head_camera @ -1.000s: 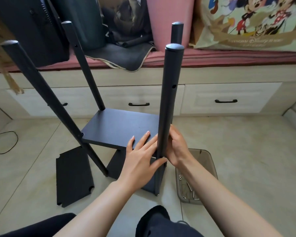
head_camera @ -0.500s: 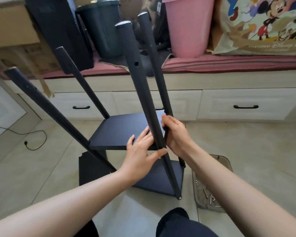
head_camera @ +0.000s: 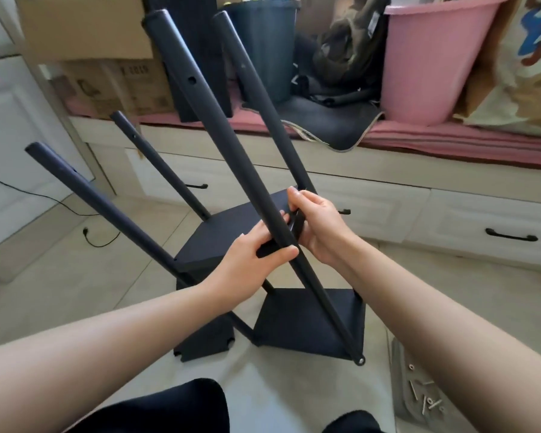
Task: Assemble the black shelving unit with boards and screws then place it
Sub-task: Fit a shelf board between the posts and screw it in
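From the head view, I judged the work to be mid-assembly: the shelving unit (head_camera: 294, 307) stood tilted on the floor, its four poles leaning away to the left, with two boards fitted so far. My left hand (head_camera: 250, 264) gripped the near front edge of the upper board (head_camera: 231, 232), thumb on its edge by the front pole (head_camera: 231, 145) and fingers curled over the top of it. My right hand (head_camera: 317, 228) was just across that pole, fingers curled round the board's corner and the rear pole (head_camera: 263, 98) behind it, pinching the joint. The lower board (head_camera: 306, 326) sat below both hands, pinned at the pole's foot, where a pale screw head showed. A loose board (head_camera: 206, 342) lay on the floor under my left wrist.

The step in hand looked like seating or checking the upper board's corner against the poles. Next, I reckoned, a screw had to be fetched from the tray (head_camera: 400, 385) below my right forearm and driven through the pole's hole into the board, while the frame was kept from tipping.

As for writing, the cardboard box (head_camera: 113, 85) far beyond my left hand carried print too blurred to read. The cartoon-printed bag (head_camera: 525, 73) beyond my right hand showed no legible words.
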`<state>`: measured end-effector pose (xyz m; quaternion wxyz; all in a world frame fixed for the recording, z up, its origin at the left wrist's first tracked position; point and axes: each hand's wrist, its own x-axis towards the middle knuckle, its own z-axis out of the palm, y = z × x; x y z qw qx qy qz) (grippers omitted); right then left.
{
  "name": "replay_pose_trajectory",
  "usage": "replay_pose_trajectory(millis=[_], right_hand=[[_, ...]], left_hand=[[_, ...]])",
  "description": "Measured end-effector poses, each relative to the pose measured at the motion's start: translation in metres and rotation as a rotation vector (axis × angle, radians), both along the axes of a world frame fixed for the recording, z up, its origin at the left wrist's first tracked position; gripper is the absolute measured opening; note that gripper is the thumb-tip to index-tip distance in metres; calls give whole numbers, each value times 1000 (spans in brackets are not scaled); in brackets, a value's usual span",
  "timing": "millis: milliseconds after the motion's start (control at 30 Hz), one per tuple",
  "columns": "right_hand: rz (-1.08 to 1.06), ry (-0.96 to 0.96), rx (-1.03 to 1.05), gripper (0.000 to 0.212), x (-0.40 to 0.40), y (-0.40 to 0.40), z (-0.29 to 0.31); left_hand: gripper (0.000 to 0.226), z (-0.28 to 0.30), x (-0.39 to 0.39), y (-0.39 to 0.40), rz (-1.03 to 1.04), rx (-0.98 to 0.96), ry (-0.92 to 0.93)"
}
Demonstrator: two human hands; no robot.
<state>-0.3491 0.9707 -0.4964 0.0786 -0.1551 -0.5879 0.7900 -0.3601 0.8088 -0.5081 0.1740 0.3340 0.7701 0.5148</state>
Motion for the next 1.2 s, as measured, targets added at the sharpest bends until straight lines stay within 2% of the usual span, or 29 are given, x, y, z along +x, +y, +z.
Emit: replay_pose_trajectory(millis=[133, 400, 633, 800, 1033, 1200], right_hand=[[8, -69, 101, 37, -27, -20, 10], [46, -200, 289, 38, -75, -63, 22], [171, -221, 466, 31, -89, -90, 5], [252, -216, 510, 24, -88, -105, -13], [354, -303, 548, 29, -91, -120, -50], [441, -357, 540, 29, -88, -123, -68]], left_hand=[[55, -2, -17, -17, 51, 81, -15], [38, -9, -37, -51, 168, 187, -112], [26, -39, -40, -77, 246, 228, -219], [39, -69, -37, -94, 250, 293, -282], [54, -113, -25, -105, 302, 351, -362], [54, -135, -15, -111, 335, 353, -421]])
